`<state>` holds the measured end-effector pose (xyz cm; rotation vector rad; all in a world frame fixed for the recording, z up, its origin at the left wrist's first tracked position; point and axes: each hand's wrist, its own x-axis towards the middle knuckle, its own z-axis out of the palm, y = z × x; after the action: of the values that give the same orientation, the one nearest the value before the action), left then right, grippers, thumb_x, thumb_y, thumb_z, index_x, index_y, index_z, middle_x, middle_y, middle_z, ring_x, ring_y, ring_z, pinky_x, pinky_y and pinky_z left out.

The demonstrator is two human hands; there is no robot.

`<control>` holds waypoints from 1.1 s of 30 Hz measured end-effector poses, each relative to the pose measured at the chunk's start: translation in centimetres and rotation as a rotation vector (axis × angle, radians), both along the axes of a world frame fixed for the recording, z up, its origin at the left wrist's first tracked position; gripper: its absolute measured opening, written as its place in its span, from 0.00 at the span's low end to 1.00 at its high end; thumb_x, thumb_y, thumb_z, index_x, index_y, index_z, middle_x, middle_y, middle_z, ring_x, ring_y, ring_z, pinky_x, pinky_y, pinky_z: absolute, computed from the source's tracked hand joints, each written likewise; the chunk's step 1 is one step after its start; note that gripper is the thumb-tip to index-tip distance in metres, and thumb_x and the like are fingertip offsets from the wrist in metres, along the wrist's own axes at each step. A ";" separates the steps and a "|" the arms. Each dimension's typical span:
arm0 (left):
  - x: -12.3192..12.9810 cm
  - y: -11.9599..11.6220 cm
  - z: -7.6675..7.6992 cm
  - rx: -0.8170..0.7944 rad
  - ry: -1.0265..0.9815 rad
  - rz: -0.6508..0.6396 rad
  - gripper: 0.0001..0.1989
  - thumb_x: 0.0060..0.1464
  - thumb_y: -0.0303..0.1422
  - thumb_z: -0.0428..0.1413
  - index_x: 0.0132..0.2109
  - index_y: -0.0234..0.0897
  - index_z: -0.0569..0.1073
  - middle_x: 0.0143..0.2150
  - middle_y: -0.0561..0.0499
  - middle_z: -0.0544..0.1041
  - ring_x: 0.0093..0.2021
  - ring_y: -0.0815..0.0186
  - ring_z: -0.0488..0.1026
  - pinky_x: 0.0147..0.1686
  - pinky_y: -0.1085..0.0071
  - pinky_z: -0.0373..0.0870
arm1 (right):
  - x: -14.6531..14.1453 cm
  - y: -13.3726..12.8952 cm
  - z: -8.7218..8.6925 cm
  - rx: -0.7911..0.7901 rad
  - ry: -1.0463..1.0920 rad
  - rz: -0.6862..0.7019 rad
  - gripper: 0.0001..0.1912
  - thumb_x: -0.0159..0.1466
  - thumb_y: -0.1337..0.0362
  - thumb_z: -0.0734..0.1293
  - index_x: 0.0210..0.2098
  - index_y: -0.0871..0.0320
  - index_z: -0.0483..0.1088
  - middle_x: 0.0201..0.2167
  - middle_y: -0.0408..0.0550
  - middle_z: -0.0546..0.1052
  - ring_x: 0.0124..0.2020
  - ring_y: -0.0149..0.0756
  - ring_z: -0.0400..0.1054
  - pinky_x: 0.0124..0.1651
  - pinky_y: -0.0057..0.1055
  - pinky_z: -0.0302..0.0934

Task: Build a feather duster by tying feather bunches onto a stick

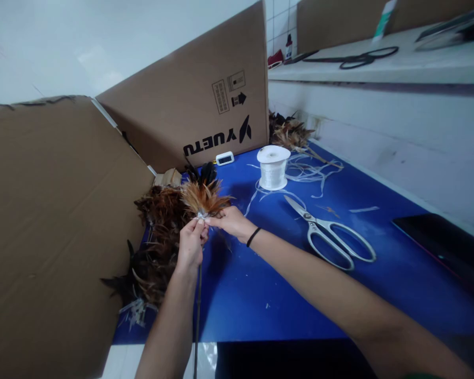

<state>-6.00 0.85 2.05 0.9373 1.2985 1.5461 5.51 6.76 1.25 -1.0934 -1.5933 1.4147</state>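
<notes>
A feather duster (204, 197) with brown and black feathers stands upright in front of me, its thin stick (198, 316) running down past the table's front edge. My left hand (192, 239) is closed around the stick just under the feathers. At the white binding (202, 214) on the feather base, my right hand (229, 220) pinches with thumb and finger. What lies between those fingertips is too small to make out; it may be part of the binding. Loose brown feathers (158, 252) lie in a pile left of my left hand.
On the blue table (260, 295) are a spool of white ribbon (273, 171), loose ribbon strands (308, 173), silver scissors (332, 234) and a black flat object (438, 237). Cardboard (205, 95) walls the left and back. Black scissors (363, 57) lie on a ledge; more feathers (288, 131) sit behind.
</notes>
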 end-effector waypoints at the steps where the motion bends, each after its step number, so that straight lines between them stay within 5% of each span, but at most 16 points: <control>1: 0.1 0.0 0.0 0.001 0.009 -0.003 0.14 0.41 0.38 0.61 0.25 0.31 0.68 0.19 0.57 0.61 0.17 0.79 0.52 0.16 0.80 0.43 | -0.1 0.1 -0.2 0.015 -0.032 -0.035 0.18 0.47 0.52 0.71 0.18 0.62 0.67 0.15 0.39 0.65 0.19 0.24 0.56 0.22 0.24 0.48; 8: 1.1 0.0 -0.4 0.007 0.113 0.045 0.14 0.44 0.39 0.59 0.25 0.31 0.68 0.17 0.58 0.60 0.17 0.79 0.51 0.16 0.79 0.44 | 0.3 -0.2 0.7 0.158 -0.142 -0.090 0.10 0.51 0.60 0.68 0.19 0.59 0.74 0.16 0.41 0.71 0.21 0.27 0.61 0.25 0.25 0.49; 16: 1.7 0.4 -0.9 -0.003 0.252 0.136 0.12 0.47 0.39 0.56 0.27 0.32 0.70 0.16 0.59 0.57 0.17 0.76 0.50 0.17 0.78 0.46 | 0.4 -1.8 2.0 0.407 -0.372 -0.151 0.12 0.57 0.66 0.62 0.20 0.57 0.73 0.23 0.47 0.76 0.25 0.31 0.66 0.27 0.27 0.49; 22: 2.0 0.1 -0.6 0.120 0.541 0.204 0.07 0.47 0.33 0.56 0.31 0.34 0.75 0.24 0.52 0.71 0.26 0.69 0.62 0.27 0.76 0.57 | 0.3 -2.5 2.5 0.421 -0.471 -0.191 0.13 0.60 0.63 0.61 0.25 0.58 0.74 0.26 0.52 0.77 0.26 0.34 0.68 0.27 0.29 0.48; 27: 3.2 -0.3 -0.1 0.212 0.587 0.306 0.03 0.46 0.30 0.56 0.29 0.36 0.74 0.25 0.50 0.68 0.29 0.65 0.63 0.33 0.73 0.58 | 0.5 -1.9 2.4 0.424 -0.404 -0.177 0.16 0.61 0.62 0.60 0.22 0.58 0.74 0.25 0.51 0.77 0.24 0.33 0.67 0.27 0.29 0.48; 33: 3.8 -0.5 -0.4 0.185 0.824 0.356 0.10 0.51 0.30 0.53 0.41 0.35 0.73 0.31 0.47 0.68 0.33 0.61 0.65 0.39 0.68 0.60 | 0.5 -1.1 2.4 0.320 -0.263 -0.176 0.16 0.58 0.63 0.62 0.16 0.59 0.70 0.17 0.46 0.72 0.20 0.30 0.60 0.24 0.28 0.46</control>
<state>-2.22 0.39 1.63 1.6347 1.9956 1.6207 6.02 5.65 3.66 -1.2257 -1.7830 0.8906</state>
